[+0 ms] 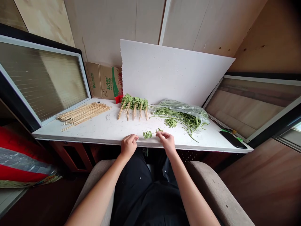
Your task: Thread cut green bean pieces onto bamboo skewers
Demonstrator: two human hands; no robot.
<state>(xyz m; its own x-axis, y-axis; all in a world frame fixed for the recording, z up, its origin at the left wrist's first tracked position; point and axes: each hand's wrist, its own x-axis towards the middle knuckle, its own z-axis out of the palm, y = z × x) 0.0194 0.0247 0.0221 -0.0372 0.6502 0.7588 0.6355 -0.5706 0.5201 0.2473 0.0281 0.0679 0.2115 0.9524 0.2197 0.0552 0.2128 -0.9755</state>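
My right hand pinches a bamboo skewer just above the table's front edge. Threaded on that skewer is a short row of cut green bean pieces, side by side. My left hand is closed at the table edge, left of the threaded pieces; its fingertips are pressed together, and whatever they hold is too small to make out. Beyond my right hand lies a small pile of cut bean pieces. A few loose pieces lie close to my right fingertips.
Bare skewers lie heaped at the left of the white table. Filled bean skewers are stacked at the back. Long green beans spill from a clear plastic bag. A black phone rests at the right end.
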